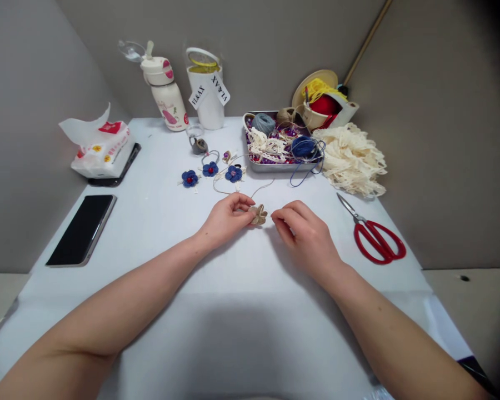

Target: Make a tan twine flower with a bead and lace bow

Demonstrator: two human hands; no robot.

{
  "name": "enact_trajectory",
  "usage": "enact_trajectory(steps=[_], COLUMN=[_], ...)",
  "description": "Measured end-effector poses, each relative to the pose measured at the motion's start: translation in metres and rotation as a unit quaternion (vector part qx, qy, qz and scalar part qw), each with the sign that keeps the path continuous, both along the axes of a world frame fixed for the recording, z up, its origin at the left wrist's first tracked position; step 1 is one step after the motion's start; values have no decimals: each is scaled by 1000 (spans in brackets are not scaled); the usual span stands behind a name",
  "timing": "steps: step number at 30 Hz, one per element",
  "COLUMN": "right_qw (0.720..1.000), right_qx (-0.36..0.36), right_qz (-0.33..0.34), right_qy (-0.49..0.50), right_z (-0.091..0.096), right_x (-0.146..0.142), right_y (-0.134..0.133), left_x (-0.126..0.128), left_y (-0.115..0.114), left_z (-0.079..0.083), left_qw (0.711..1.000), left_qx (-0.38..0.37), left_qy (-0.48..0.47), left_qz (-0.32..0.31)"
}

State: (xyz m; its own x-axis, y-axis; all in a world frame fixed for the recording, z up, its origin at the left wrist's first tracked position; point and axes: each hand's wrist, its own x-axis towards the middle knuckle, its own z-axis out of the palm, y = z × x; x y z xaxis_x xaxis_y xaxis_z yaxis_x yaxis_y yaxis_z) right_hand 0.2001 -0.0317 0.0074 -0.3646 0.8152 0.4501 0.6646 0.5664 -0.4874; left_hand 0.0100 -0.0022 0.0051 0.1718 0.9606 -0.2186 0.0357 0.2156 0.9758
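White-covered tabletop (241, 289), logged from my remote station, near to far, with the burlap flower (258, 214) as landmark. Left hand (227, 219): closed in a fingertip pinch on the flower's edge, with a thin cord (223, 193) trailing beyond the flower. Right hand (304, 236): fingers loosely curled, just beside the flower, apparently holding nothing. Right of the flower: red-handled scissors (377, 241). Left of it: black smartphone (82, 229). Beyond it: three blue fabric flowers (210, 169), a metal tray (270, 168) of yarn and lace, and a white water bottle (166, 103).
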Motion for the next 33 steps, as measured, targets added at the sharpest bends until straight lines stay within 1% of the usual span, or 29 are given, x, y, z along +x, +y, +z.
enact_trajectory(steps=[7,16,20,27,30,33], right_qw=[1000,999,999,998,997,997], right_qx=[9,16,35,60,63,68], right_qz=[-11,-20,-20,-19,-20,-22], right_qy=[-13,-23,-27,-31,-32,-38], right_z=[-2,-5,-7,-5,-5,-6], right_x=[-4,-5,-5,-6,-6,-7], right_y=[-1,-1,0,-1,-2,-3], left_x=[1,2,1,0,1,2], left_y=[-1,-2,-2,-2,-2,-2], left_z=[0,2,3,-4,-6,-6], left_qw=[1000,1000,1000,999,997,996], left_qx=[-8,-13,-6,35,61,70], left_qy=[5,-2,2,20,38,57], left_qz=[14,3,-3,12,19,28])
